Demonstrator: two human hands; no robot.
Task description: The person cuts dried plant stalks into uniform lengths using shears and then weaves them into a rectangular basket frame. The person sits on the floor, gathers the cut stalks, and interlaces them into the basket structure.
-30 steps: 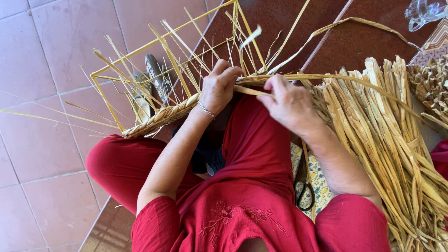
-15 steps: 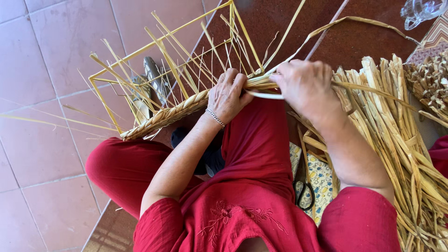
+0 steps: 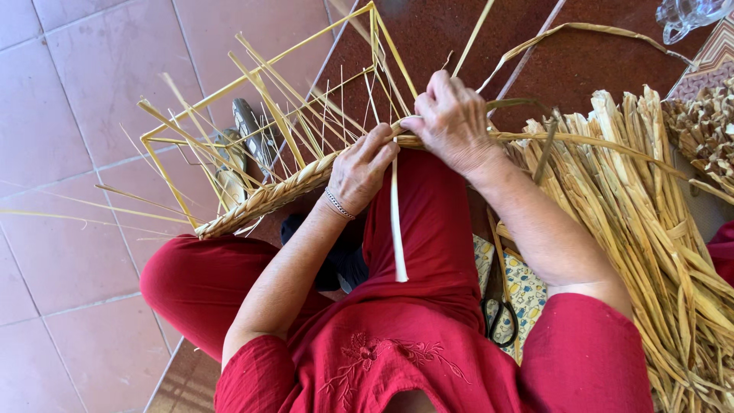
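pinching the woven rim [image 3: 267,195], left hand [image 3: 363,172] and right hand [image 3: 453,122] hide their fingertips' grip there.

No packages, labels, signs or screens show anywhere around the hands.
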